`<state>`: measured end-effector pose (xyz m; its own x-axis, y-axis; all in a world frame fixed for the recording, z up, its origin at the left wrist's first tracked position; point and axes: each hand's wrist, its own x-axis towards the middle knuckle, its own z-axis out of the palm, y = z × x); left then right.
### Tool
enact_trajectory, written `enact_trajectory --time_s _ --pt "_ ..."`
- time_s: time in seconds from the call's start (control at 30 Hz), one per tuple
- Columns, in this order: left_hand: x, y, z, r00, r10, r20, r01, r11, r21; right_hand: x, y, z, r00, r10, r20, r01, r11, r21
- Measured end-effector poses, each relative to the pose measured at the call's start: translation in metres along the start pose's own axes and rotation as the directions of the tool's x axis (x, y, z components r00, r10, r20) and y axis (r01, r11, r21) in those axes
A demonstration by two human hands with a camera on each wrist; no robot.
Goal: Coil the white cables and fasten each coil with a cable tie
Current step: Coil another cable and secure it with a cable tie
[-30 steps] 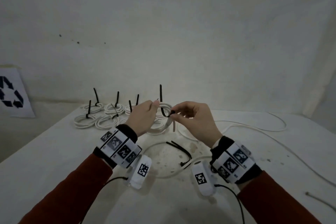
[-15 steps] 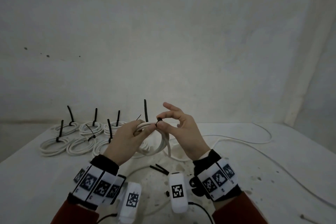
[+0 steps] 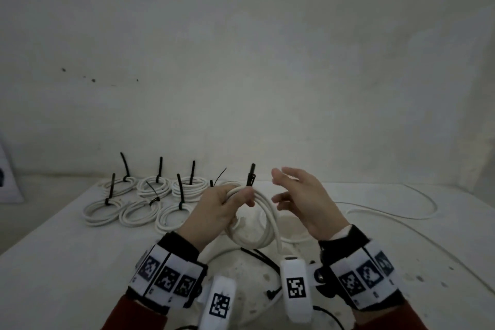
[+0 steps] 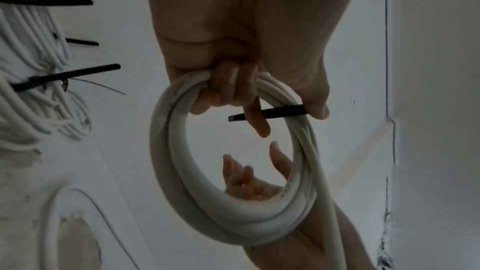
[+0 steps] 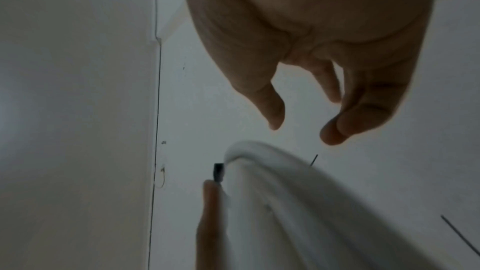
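Note:
My left hand [image 3: 214, 209] grips a coil of white cable [image 3: 263, 225] at its top and holds it upright above the table. A black cable tie [image 3: 251, 175] is fastened round the coil, its tail sticking up beside my left fingertips. In the left wrist view my fingers [image 4: 228, 89] curl round the coil [image 4: 182, 182] and the tie's tail [image 4: 270, 113] juts out past them. My right hand [image 3: 300, 195] hovers just right of the coil with fingers spread, touching nothing. In the right wrist view the right fingers [image 5: 272, 110] hang loose above the blurred coil [image 5: 285, 192].
Several tied white coils [image 3: 144, 203] with black tie tails lie in rows at the back left of the white table [image 3: 67, 262]. A loose white cable [image 3: 388, 211] trails across the right side. Spare black ties [image 3: 262, 257] lie under my hands. A wall stands close behind.
My right hand has let go of the cable tie and drawn away to the right with its fingers spread. The left hand still holds the coil.

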<state>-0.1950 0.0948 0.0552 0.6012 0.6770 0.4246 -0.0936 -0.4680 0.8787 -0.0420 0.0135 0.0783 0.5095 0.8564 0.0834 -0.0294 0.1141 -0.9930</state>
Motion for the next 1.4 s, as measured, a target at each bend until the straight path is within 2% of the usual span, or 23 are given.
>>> enact_trajectory --time_s 0.07,0.2,0.37,0.47,0.57,0.7,0.93,1.13,1.3,1.4 --pt "-0.002 0.001 0.002 0.999 -0.038 0.034 0.041 0.996 -0.075 0.000 0.002 0.000 0.998 0.030 0.058 -0.029 0.999 -0.033" --pt "-0.004 0.004 0.003 0.990 -0.075 0.117 0.090 0.988 -0.122 -0.003 0.004 0.001 0.993 -0.047 0.112 0.042 0.998 0.051" --pt "-0.006 0.004 0.002 0.973 -0.072 0.217 0.095 0.991 -0.095 0.001 0.012 0.004 0.995 -0.100 -0.013 0.101 0.991 0.086" --pt "-0.006 0.004 0.002 0.971 -0.095 0.217 0.118 0.989 -0.093 0.001 0.014 0.005 0.977 -0.204 -0.064 0.208 0.976 0.059" --pt "-0.004 0.000 0.002 0.967 -0.169 0.192 0.205 0.961 -0.186 0.000 0.012 0.004 0.927 -0.371 -0.050 0.366 0.927 -0.085" --pt "-0.003 -0.001 0.001 0.957 -0.238 0.165 0.281 0.901 -0.331 0.001 0.014 0.002 0.809 -0.586 0.050 0.573 0.766 -0.293" --pt "-0.004 0.004 0.004 0.959 -0.244 0.145 0.280 0.896 -0.345 0.000 0.012 0.000 0.649 -0.745 0.154 0.737 0.566 -0.370" --pt "-0.005 0.008 0.005 0.950 -0.259 0.175 0.305 0.888 -0.345 0.000 0.012 0.001 0.587 -0.794 0.158 0.769 0.486 -0.415" --pt "-0.002 0.011 0.005 0.915 -0.326 0.237 0.394 0.849 -0.352 0.001 0.013 0.001 0.595 -0.793 0.132 0.764 0.508 -0.397" --pt "-0.002 0.010 0.005 0.900 -0.337 0.276 0.423 0.828 -0.369 0.001 0.011 -0.002 0.545 -0.813 0.206 0.798 0.427 -0.427"
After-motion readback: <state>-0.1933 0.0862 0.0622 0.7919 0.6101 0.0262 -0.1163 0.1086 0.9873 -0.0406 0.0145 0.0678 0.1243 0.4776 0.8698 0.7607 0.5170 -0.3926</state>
